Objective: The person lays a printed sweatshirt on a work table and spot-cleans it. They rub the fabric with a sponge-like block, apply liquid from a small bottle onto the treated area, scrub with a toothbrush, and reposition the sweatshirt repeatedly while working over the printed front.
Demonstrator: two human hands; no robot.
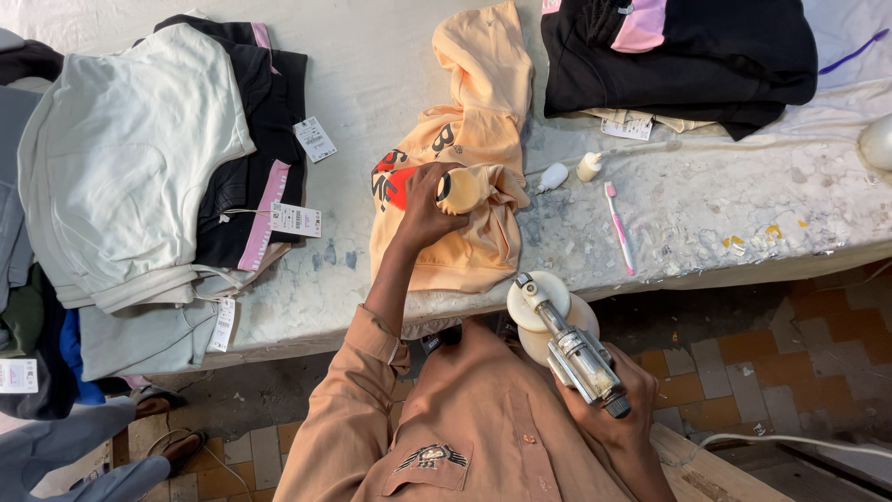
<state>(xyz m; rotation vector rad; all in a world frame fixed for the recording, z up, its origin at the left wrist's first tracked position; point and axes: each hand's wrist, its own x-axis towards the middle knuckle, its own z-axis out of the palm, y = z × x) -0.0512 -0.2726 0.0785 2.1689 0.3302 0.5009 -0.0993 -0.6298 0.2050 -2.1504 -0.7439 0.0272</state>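
My left hand (423,204) presses down on a peach printed garment (469,139) that lies across the white worktable (372,84), the cloth stretched over a small rounded form (462,189) held under my fingers. My right hand (618,409) grips a metal spray gun (576,349) with a cream cup (539,316), held near my body below the table's front edge, its nozzle pointing up toward the garment.
A stack of folded white, black and pink clothes with paper tags (158,158) lies at left. Black folded garments (678,51) sit at the back right. A pink toothbrush (619,228) and two small bottles (569,172) lie beside the peach garment. Another person's sandalled feet (163,428) stand at lower left.
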